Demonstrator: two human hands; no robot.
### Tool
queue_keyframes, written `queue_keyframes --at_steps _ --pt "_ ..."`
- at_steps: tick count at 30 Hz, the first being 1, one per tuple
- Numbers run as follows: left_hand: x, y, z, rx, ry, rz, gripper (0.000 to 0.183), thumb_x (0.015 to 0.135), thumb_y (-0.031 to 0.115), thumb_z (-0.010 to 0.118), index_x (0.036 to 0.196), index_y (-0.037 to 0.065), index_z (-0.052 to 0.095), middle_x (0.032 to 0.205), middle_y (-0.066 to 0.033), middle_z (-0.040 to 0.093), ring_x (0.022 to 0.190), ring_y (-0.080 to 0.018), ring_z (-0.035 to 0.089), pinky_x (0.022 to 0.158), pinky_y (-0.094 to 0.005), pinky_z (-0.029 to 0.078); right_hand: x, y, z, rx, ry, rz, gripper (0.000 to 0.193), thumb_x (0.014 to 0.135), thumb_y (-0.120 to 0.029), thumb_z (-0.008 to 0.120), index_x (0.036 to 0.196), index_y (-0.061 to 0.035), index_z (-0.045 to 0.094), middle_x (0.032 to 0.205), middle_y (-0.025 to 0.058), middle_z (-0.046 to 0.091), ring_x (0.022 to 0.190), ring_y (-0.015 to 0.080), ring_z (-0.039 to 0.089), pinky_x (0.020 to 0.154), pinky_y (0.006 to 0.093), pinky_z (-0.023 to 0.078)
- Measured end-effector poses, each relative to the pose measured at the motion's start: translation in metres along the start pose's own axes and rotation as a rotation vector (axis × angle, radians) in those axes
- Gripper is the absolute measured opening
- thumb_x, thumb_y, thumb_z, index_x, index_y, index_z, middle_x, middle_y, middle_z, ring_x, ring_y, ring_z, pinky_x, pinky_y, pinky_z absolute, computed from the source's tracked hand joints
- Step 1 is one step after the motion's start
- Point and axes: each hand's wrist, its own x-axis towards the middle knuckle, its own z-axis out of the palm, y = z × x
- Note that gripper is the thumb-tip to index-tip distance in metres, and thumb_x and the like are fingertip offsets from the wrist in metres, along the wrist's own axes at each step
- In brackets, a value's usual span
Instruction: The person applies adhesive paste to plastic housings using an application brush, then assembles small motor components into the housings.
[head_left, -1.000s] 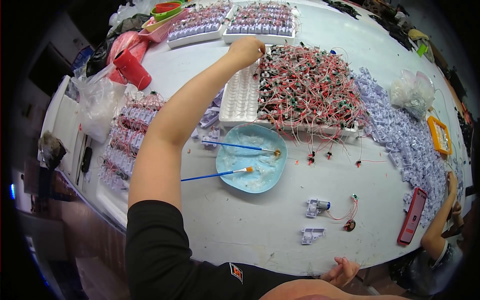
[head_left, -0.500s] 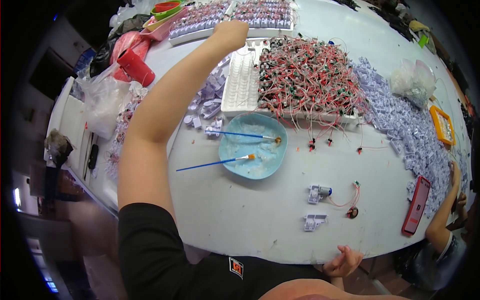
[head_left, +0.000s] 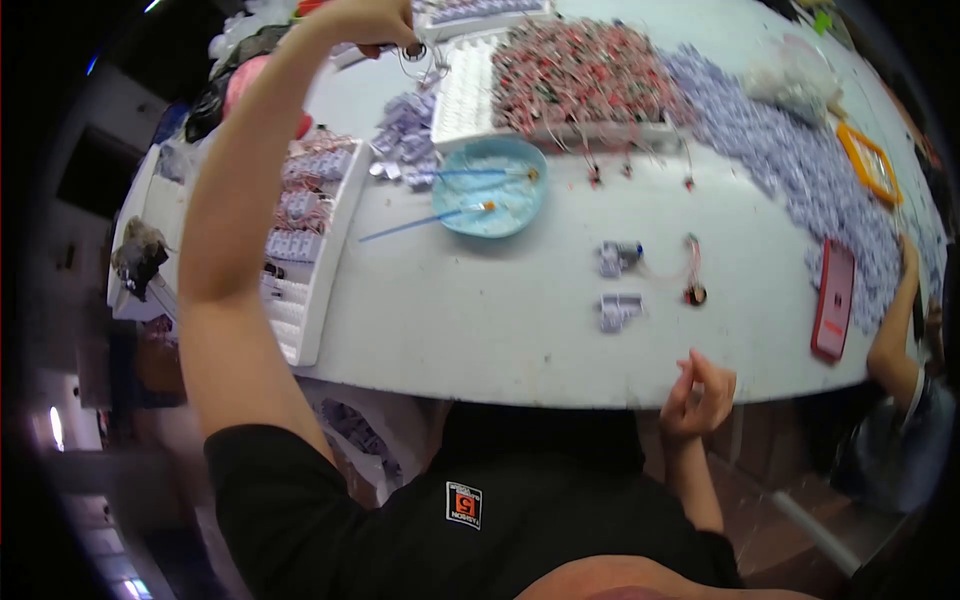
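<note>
My left hand [head_left: 385,25] reaches to the far left of the table, its fingers closed on a small round part with thin wires [head_left: 413,51]. A pale piece hangs beside that part, blurred. My right hand [head_left: 700,395] is at the near table edge, fingers curled in and nothing visible in them. Just beyond it lie a pale plastic housing with a small motor [head_left: 620,257], a second pale housing [head_left: 620,312] and a round black speaker-like part [head_left: 695,295] on wires. A white foam tray [head_left: 462,95] beyond the bowl bears a heap of red-and-black wired parts [head_left: 585,75].
A light-blue bowl [head_left: 490,225] holds two blue-handled brushes [head_left: 425,221]. Another foam tray [head_left: 330,275] with housings stands at left. Pale plastic parts [head_left: 770,150] are heaped at right, near an orange frame [head_left: 868,165], a red-edged phone [head_left: 833,300] and another person's arm [head_left: 895,320].
The view has shifted, so the table sits higher in the picture. My left hand has come back from the far trays with the wired part. My right hand stays by the near edge.
</note>
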Motion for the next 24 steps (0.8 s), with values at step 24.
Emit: queue_keyframes --at_steps 24 --pt "-0.188 0.234 0.232 -1.28 0.169 0.455 0.023 0.089 0.008 0.075 0.111 0.001 0.074 0.097 -0.0068 0.064 0.079 -0.0103 0.067 0.071 -0.0236 0.059 0.058 0.006 -0.032 0.264 -0.502 0.593 0.033 0.088 -0.017 0.069 0.121 -0.0094 0.069 0.093 0.0105 0.068 0.074 0.0214 0.063 0.073 0.0353 0.052"
